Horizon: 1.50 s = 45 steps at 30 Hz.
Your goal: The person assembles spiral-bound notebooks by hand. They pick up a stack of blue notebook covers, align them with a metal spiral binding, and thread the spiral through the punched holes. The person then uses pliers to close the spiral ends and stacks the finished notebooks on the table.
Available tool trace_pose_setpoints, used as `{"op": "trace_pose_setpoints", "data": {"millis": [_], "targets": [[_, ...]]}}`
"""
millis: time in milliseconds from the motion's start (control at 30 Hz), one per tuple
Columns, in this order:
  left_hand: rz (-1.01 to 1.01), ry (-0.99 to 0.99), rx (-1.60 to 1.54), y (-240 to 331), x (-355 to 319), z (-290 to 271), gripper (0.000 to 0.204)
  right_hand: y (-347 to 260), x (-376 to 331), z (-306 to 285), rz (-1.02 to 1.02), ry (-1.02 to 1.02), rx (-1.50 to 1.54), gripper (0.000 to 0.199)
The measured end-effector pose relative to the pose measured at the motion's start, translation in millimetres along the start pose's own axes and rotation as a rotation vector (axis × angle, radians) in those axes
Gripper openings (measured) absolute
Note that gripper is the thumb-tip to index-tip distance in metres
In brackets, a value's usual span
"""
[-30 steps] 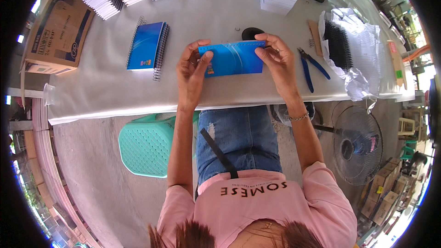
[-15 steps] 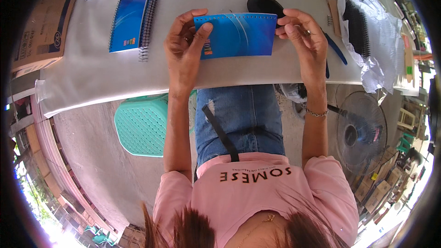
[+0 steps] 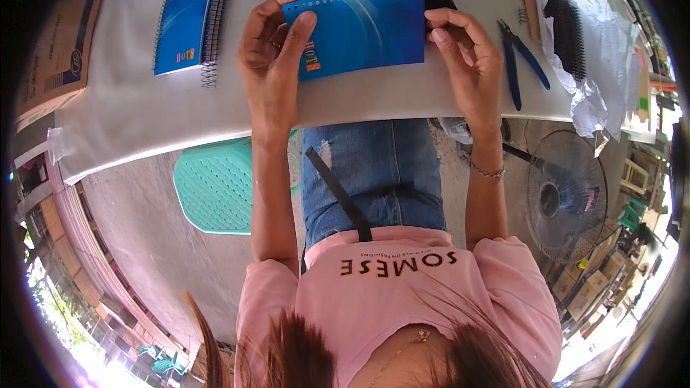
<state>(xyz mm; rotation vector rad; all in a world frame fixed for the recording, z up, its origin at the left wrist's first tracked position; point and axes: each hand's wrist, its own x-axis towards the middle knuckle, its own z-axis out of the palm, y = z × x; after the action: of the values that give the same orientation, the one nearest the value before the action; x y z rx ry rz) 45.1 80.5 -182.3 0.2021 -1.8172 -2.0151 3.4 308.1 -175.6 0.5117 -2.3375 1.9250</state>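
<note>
Both hands grip a blue cover at top centre. Left hand and right hand pinch its ends (pliers lie right)

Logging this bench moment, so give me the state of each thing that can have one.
Blue punched cover: unbound, held flat between both hands.
Left hand: gripping the cover's left edge.
Right hand: gripping its right edge.
Spiral notebook: bound, closed, on the table.
Blue-handled pliers: lying unused.
Floor fan: blades look still.

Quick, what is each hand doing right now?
Left hand: closed on the left end of the blue punched cover.
Right hand: closed on the right end of the same cover.
</note>
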Motion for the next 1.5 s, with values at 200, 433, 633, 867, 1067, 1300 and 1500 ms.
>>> {"op": "trace_pose_setpoints", "data": {"millis": [200, 433, 633, 867, 1067, 1300, 1500], "targets": [[0.005, -0.017, -0.005, 5, -4, 1, 0.032, 1, -2, -1, -0.002, -0.004, 0.046, 0.021], [0.051, -0.004, 0.033, 1, -4, -2, 0.033, -4, -4, 3, 0.001, -0.004, -0.008, 0.020], [0.036, 0.003, -0.003, 2, -3, -1, 0.034, -2, -5, 4, -0.010, 0.007, 0.010, 0.019], [0.030, 0.035, 0.031, 4, -2, 0, 0.035, -4, -2, 6, 0.031, 0.022, -0.041, 0.020], [-0.042, 0.038, -0.009, 10, -6, 3, 0.031, 0, -2, 8, 0.027, 0.062, -0.075, 0.020], [0.006, 0.046, 0.064, 5, -5, 4, 0.031, 6, -6, 7, -0.022, 0.072, -0.153, 0.017], [-0.007, 0.085, 0.087, 5, -5, 5, 0.031, 3, -5, 7, 0.001, 0.075, -0.158, 0.016]]}}
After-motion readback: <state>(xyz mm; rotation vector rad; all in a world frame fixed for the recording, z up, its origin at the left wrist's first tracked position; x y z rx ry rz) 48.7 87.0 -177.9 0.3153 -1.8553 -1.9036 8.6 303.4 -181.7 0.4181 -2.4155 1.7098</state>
